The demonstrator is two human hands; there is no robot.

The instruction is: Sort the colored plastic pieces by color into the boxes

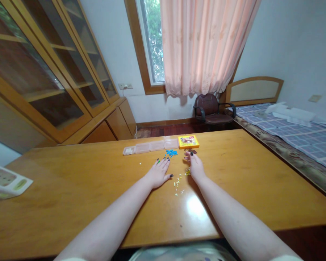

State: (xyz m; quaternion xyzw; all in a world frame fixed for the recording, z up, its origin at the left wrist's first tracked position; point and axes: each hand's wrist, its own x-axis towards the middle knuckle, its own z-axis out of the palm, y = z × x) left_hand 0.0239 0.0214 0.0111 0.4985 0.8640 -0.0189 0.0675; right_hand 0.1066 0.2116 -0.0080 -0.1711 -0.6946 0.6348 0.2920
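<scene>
Here I am sorting small beads: my left hand [159, 173] lies flat, fingers spread, near the blue beads [171, 152]; my right hand [195, 165] has fingertips bunched over dark beads [189, 150] near the yellow box [188, 141]. Next comes a fine pinch.

The wooden table [70, 188] is smooth and glossy, with glare near its front edge. At its far side lie clear plastic trays [149, 146] and a shiny yellow box [188, 141]. Far right hangs a matt pink cloth curtain [203, 43]; at left stands a glass-fronted wooden cabinet [43, 72].

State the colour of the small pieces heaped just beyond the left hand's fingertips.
Blue pieces, beyond the left hand; seen best in the head view.
</scene>
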